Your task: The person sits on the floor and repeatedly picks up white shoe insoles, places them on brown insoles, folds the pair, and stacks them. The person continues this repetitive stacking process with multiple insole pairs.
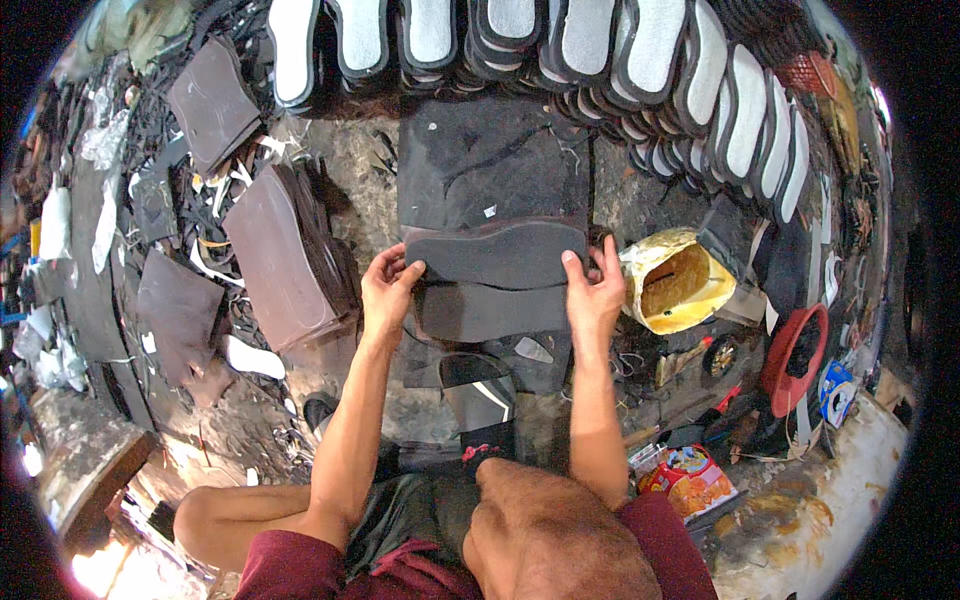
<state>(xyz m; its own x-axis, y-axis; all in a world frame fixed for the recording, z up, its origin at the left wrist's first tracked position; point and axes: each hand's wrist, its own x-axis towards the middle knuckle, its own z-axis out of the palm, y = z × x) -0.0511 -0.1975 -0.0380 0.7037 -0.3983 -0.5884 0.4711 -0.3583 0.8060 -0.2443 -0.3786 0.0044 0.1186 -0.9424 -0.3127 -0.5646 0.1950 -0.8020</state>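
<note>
A dark grey sheet with a wavy far edge stretches between my two hands. Its left end is pinched by my left hand, thumb on top. At the opposite end, my right hand grips the sheet between thumb and fingers, the other fingers partly raised. A second dark sheet of similar shape lies just nearer to me. Under both is a black mat, which extends away from me. Whether the two sheets touch I cannot tell.
Shoe soles with white tops stand in rows along the far side and far right. Stacked brown sheets lie at the left. A yellow-stained container and a red ring-shaped thing are to the right.
</note>
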